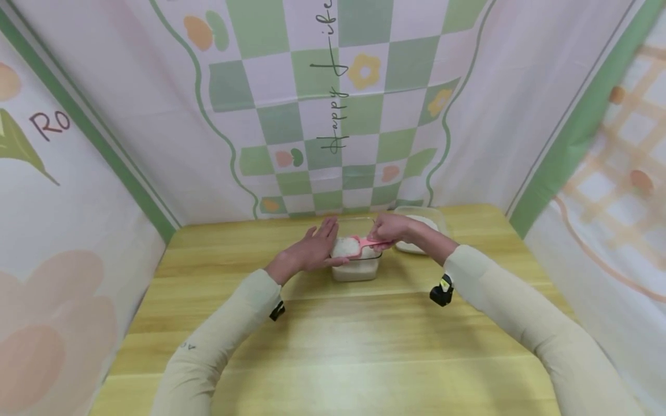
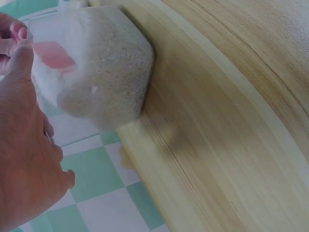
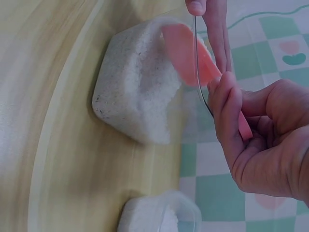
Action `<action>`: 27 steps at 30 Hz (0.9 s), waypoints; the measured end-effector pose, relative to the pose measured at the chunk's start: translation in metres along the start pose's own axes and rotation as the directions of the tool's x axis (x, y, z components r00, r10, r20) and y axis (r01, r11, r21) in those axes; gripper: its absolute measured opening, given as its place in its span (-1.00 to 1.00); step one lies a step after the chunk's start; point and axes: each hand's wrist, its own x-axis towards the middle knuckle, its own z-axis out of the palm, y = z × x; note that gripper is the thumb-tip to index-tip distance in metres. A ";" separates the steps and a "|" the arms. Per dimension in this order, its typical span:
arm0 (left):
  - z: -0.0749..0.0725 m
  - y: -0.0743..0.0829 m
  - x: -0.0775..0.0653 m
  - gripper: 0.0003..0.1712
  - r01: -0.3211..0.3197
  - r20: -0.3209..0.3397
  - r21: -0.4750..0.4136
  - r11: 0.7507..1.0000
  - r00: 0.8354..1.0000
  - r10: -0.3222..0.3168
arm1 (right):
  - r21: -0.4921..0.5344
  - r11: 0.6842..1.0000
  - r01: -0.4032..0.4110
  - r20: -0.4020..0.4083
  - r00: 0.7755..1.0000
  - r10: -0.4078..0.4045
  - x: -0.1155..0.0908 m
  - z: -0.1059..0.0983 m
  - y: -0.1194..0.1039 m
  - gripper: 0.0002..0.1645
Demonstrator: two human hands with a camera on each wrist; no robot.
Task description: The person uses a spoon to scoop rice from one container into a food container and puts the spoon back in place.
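Note:
A clear container (image 1: 356,271) partly filled with rice (image 3: 157,92) stands near the back of the wooden table. My right hand (image 1: 389,229) grips the handle of a pink scoop (image 3: 181,53), fingers curled round it. Heaped with rice in the head view, the scoop's bowl is within the container's mouth, above the rice level. My left hand (image 1: 315,248) lies against the container's left side at the rim, its fingers straight. In the left wrist view, the scoop (image 2: 57,57) shows through the clear wall.
A second, lower clear container (image 1: 439,218) with white contents sits to the right, partly behind my right forearm. The wooden table (image 1: 333,346) ends at a patterned cloth (image 1: 322,121) hung behind it. More printed cloth hangs at both sides.

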 end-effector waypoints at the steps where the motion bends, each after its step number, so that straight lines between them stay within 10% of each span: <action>1: 0.000 0.000 0.000 0.17 0.001 0.001 -0.003 1.000 1.000 -0.001 | 0.012 1.000 0.005 0.001 1.000 -0.005 -0.001 -0.001 0.001 -0.71; 27: 0.001 -0.001 0.001 0.18 0.013 0.021 -0.036 0.999 1.000 -0.013 | 0.231 0.972 0.050 -0.033 0.998 -0.044 -0.021 -0.008 0.034 -0.62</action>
